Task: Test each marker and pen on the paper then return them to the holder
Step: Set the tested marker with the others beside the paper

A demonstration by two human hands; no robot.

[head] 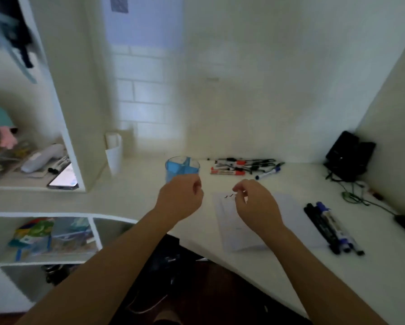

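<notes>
White paper [290,216] flat on the white desk [150,202], with a few short dark marks [228,196] near its far left corner. Just left of the paper and a little beyond its far edge, the blue holder [182,166], upright, split inside into compartments. Left of the paper, raised above the desk and covering the holder's lower part, the left hand [180,199]: fingers curled in toward the palm, thumb against the forefinger, nothing showing between them. Over the paper's far left corner, the right hand [255,206], back upward, fingertips [236,190] drawn together just above the dark marks. Too blurred to tell whether anything thin is pinched there. Beyond the paper's far edge, a loose pile of markers and pens [243,165], some red-capped, one blue-capped at the pile's right end. Right of the paper, well apart from that pile, a small group of markers [333,227] lying side by side and touching, black ones next to a blue-capped one. Farther right of the paper, in the desk's corner, a black device [349,156], with a green cable [351,197] just on its near side. Far left of the paper, on a shelf, a lit phone [63,178].
</notes>
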